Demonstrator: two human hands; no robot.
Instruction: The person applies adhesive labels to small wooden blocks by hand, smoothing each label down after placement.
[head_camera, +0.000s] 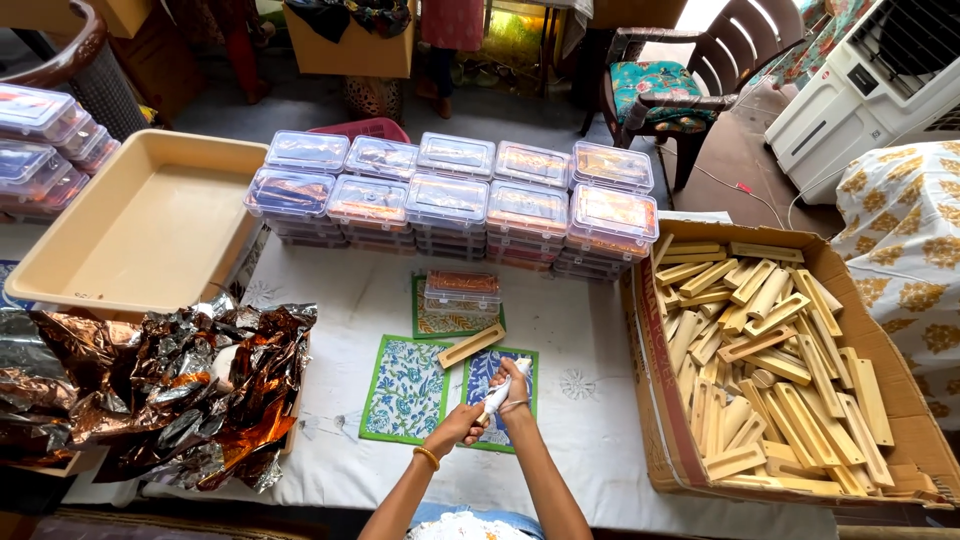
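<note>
Both hands meet low over the tabletop (590, 330). The right hand (512, 380) and the left hand (458, 428) are both wrapped around a white tube (497, 398), which slants between them; the fingers hide most of it, so its tip and its back end are hard to make out. A gold bangle (427, 457) sits on the left wrist. Both forearms run out of view at the bottom edge.

Under the hands lies a blue cloth (492, 375), half covered by them. Just left of it is a green cloth (405, 390). A wooden slat (471, 345) lies tilted just beyond the hands, with a third cloth (440, 322) past it, partly under a small clear box (462, 288). Farther off stand stacked lidded boxes (450, 195), their contents blurred.

Right of the hands, a carton (655, 380) holds a jumble of wooden pieces (770, 350). To the left lies crumpled foil (160, 385), cut off at the frame edge, and beyond it a beige tray (150, 225).
</note>
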